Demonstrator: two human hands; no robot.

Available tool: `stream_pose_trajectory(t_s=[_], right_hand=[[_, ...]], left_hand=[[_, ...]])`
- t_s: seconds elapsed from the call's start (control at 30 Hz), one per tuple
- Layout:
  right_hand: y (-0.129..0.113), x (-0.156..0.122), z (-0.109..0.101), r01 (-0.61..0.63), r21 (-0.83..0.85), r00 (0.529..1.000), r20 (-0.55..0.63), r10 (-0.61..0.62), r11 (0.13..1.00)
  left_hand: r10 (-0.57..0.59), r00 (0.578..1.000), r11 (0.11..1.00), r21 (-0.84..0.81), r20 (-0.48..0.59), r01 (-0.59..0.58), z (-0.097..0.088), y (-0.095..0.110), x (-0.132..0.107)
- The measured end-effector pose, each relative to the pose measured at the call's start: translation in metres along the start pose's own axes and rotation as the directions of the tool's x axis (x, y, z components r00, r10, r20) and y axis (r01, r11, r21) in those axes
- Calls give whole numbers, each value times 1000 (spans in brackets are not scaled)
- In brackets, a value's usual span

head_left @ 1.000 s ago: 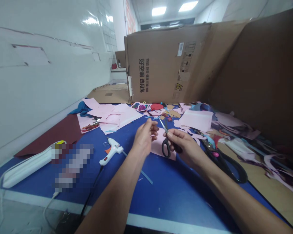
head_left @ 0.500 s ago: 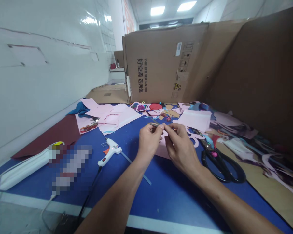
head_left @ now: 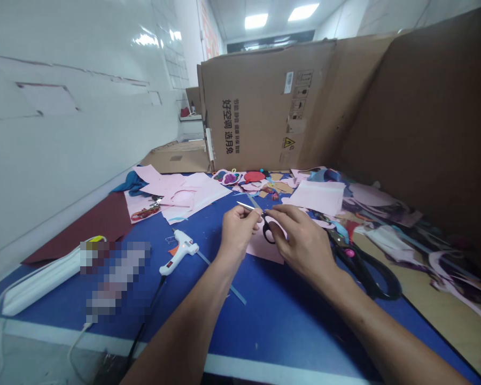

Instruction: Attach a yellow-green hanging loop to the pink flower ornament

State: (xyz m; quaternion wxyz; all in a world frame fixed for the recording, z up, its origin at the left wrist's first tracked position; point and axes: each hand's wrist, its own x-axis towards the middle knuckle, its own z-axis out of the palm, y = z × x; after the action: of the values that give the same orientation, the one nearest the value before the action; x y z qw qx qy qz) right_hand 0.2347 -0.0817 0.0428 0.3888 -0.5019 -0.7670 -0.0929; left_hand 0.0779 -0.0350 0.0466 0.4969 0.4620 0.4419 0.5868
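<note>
My left hand [head_left: 238,232] and right hand [head_left: 302,243] pinch together on small scissors [head_left: 268,232], covering part of the pink paper [head_left: 264,250] beneath. A glue gun [head_left: 180,251] lies left on the blue surface [head_left: 264,331], big black scissors [head_left: 364,272] right; a blurred patch [head_left: 116,280] beside the gun hides whatever's there

White tiled wall [head_left: 64,149] facing upright cardboard boxes [head_left: 264,107].

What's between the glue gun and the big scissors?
Head view: from the glue gun to the big scissors lie the left hand and right hand, holding small scissors over pink paper.
</note>
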Motion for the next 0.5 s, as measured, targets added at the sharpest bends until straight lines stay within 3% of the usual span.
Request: stream_pose_trajectory(t_s=[0.2, 0.37, 0.43, 0.5], right_hand=[[-4, 0, 2, 11, -103, 1000, 18, -9, 995], [0, 1, 4, 14, -178, 992, 129, 9, 984], [8, 4, 1, -92, -153, 982, 149, 115, 984], [22, 8, -4, -302, -38, 943, 138, 304, 953]], left_hand=[[-12, 998, 999, -38, -67, 10, -4, -1, 4], [55, 998, 997, 46, 8, -55, -2, 1, 1], [98, 993, 992, 69, 67, -103, -3, 2, 2], [117, 991, 985, 119, 69, -124, -9, 0, 7]])
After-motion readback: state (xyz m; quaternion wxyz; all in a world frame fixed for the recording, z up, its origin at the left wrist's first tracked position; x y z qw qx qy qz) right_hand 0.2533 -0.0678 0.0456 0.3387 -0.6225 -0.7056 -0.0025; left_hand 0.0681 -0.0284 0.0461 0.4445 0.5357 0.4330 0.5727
